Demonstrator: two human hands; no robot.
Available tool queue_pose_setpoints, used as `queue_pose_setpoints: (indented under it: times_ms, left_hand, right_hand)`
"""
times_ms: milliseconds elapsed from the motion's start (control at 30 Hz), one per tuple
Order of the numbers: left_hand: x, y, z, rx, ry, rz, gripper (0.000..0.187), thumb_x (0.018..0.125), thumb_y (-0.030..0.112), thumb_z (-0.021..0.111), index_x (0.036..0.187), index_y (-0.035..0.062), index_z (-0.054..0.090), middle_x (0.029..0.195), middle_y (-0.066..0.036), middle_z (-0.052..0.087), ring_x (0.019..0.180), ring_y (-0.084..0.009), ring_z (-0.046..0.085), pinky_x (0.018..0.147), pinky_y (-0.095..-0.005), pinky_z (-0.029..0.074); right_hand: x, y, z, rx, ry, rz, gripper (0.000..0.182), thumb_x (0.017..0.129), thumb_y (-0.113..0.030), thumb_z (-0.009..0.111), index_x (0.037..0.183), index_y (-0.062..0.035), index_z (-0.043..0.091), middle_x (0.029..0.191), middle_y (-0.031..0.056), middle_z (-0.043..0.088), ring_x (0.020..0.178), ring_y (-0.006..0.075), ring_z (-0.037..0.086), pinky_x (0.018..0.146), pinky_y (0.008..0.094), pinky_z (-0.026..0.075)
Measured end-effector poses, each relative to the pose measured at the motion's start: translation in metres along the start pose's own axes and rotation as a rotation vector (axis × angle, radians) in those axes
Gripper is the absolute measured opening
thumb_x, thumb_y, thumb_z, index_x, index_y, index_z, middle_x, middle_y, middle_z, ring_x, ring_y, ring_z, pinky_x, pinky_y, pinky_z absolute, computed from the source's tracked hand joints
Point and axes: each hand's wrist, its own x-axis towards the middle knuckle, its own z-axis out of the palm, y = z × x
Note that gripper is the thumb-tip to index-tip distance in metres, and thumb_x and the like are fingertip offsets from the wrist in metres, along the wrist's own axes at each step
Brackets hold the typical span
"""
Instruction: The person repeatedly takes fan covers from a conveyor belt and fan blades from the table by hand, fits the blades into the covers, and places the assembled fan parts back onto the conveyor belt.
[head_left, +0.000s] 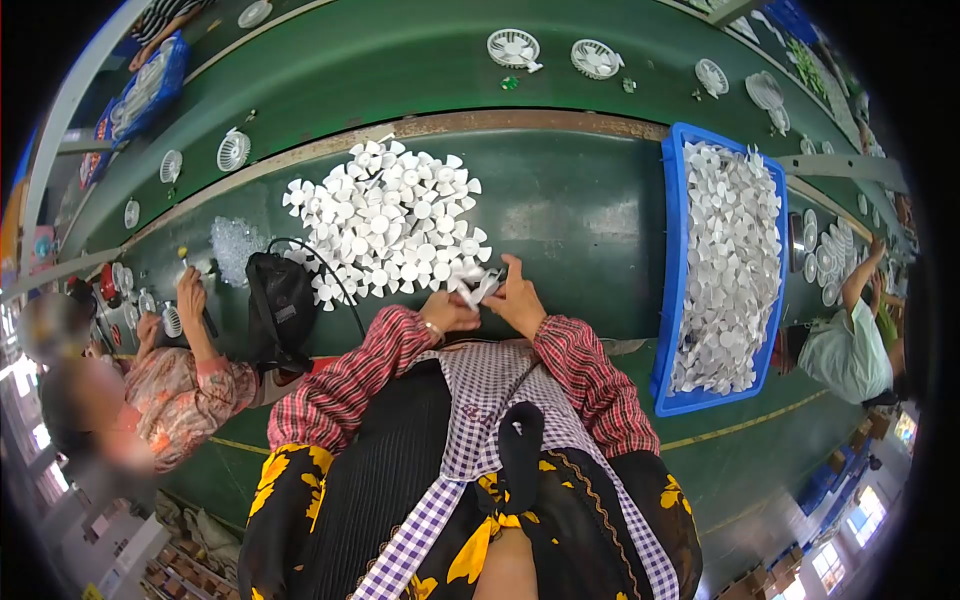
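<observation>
Close in front of my body, both hands meet over a small white fan blade (472, 287), which looks slightly blurred. My left hand (452, 312) has its fingers closed at the blade's lower left side. From the right, my right hand (520, 302) pinches at the same part, with one finger raised. Just beyond the hands spreads a large heap of white fan blades (385, 215) on the green work surface (570, 220); its near right edge comes right up to the held piece.
A blue crate (674, 215) full of small white pieces stands at right. Left of the heap are a black bag (280, 310) and a clear plastic bag (236, 248). Round white fan grilles (513, 47) lie on the green belt (400, 75) behind. Co-workers sit on both sides.
</observation>
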Motion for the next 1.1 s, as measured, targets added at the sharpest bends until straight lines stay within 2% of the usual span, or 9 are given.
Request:
queue_pose_setpoints:
  times_ms: [200, 300, 433, 567, 667, 767, 933, 1000, 1100]
  left_hand:
    - [0.028, 0.025, 0.031, -0.258, 0.127, 0.147, 0.026, 0.079, -0.001, 0.059, 0.101, -0.0118, 0.048, 0.092, -0.019, 0.059, 0.077, -0.0287, 0.063, 0.070, -0.0344, 0.056]
    - [0.022, 0.022, 0.021, -0.164, 0.019, 0.106, 0.030, 0.082, 0.004, 0.059, 0.103, -0.0128, 0.046, 0.093, -0.021, 0.058, 0.077, -0.0281, 0.063, 0.070, -0.0339, 0.056]
    - [-0.006, 0.003, 0.004, 0.008, 0.015, 0.164, 0.025, 0.084, 0.015, 0.061, 0.098, -0.0053, 0.055, 0.086, -0.015, 0.062, 0.071, -0.0211, 0.063, 0.064, -0.0279, 0.054]
    - [-0.024, -0.007, -0.007, 0.077, 0.080, 0.221, 0.022, 0.084, 0.014, 0.060, 0.096, -0.0035, 0.056, 0.082, -0.010, 0.063, 0.067, -0.0153, 0.062, 0.060, -0.0258, 0.052]
    - [-0.031, 0.002, -0.020, 0.095, 0.049, 0.293, 0.021, 0.087, 0.016, 0.057, 0.098, -0.0014, 0.056, 0.087, -0.010, 0.062, 0.072, -0.0154, 0.061, 0.063, -0.0255, 0.051]
    - [-0.044, 0.041, -0.047, 0.081, 0.152, 0.452, 0.022, 0.085, 0.018, 0.060, 0.097, -0.0008, 0.058, 0.081, -0.008, 0.062, 0.069, -0.0136, 0.061, 0.060, -0.0249, 0.050]
    - [-0.053, 0.163, -0.161, 0.325, 0.716, 0.836, 0.015, 0.080, 0.010, 0.060, 0.092, 0.0019, 0.062, 0.075, -0.005, 0.064, 0.066, -0.0117, 0.061, 0.060, -0.0270, 0.050]
    - [-0.037, 0.208, -0.221, 0.443, 1.115, 0.991, 0.022, 0.076, 0.011, 0.063, 0.096, 0.0017, 0.061, 0.083, -0.016, 0.064, 0.071, -0.0246, 0.063, 0.066, -0.0329, 0.050]
    - [-0.004, 0.259, -0.307, 0.718, 1.571, 0.754, 0.048, 0.067, 0.023, 0.074, 0.108, 0.0096, 0.054, 0.100, -0.016, 0.059, 0.092, -0.0314, 0.057, 0.080, -0.0424, 0.046]
  right_hand:
    - [0.034, -0.020, -0.023, 0.042, 0.287, -0.078, 0.070, 0.072, -0.007, 0.068, 0.128, -0.0020, 0.027, 0.079, 0.0171, 0.062, 0.070, 0.0279, 0.064, 0.064, 0.0359, 0.051]
    - [0.043, -0.019, -0.036, 0.261, 0.279, -0.022, 0.063, 0.075, -0.002, 0.066, 0.128, -0.0022, 0.031, 0.084, 0.0143, 0.061, 0.065, 0.0180, 0.062, 0.057, 0.0289, 0.052]
    - [0.044, -0.017, -0.054, 0.122, 0.192, 0.031, 0.061, 0.076, -0.002, 0.066, 0.127, -0.0020, 0.033, 0.089, 0.0146, 0.059, 0.070, 0.0166, 0.062, 0.057, 0.0270, 0.053]
    - [0.046, -0.018, -0.053, -0.216, 0.319, -0.109, 0.048, 0.073, -0.001, 0.066, 0.118, -0.0038, 0.048, 0.090, 0.0133, 0.056, 0.068, 0.0210, 0.061, 0.059, 0.0287, 0.051]
    - [0.048, -0.030, -0.052, -0.333, 0.317, -0.283, 0.043, 0.068, 0.002, 0.065, 0.109, -0.0066, 0.055, 0.105, 0.0193, 0.047, 0.093, 0.0361, 0.053, 0.078, 0.0399, 0.046]
    - [0.059, -0.020, -0.044, -0.437, 0.297, -0.334, 0.041, 0.071, 0.002, 0.061, 0.110, -0.0078, 0.055, 0.104, 0.0196, 0.047, 0.093, 0.0377, 0.053, 0.079, 0.0413, 0.046]
    - [0.059, -0.016, -0.042, -0.474, 0.268, -0.264, 0.039, 0.070, 0.002, 0.060, 0.107, -0.0063, 0.053, 0.103, 0.0220, 0.048, 0.092, 0.0413, 0.051, 0.077, 0.0442, 0.044]
    - [0.060, -0.013, -0.041, -0.451, 0.287, -0.277, 0.039, 0.068, 0.002, 0.061, 0.106, -0.0049, 0.053, 0.101, 0.0229, 0.049, 0.090, 0.0425, 0.051, 0.076, 0.0446, 0.044]
    - [0.057, -0.014, -0.043, -0.453, 0.267, -0.246, 0.042, 0.064, 0.004, 0.065, 0.104, -0.0038, 0.054, 0.097, 0.0220, 0.050, 0.084, 0.0404, 0.052, 0.071, 0.0428, 0.045]
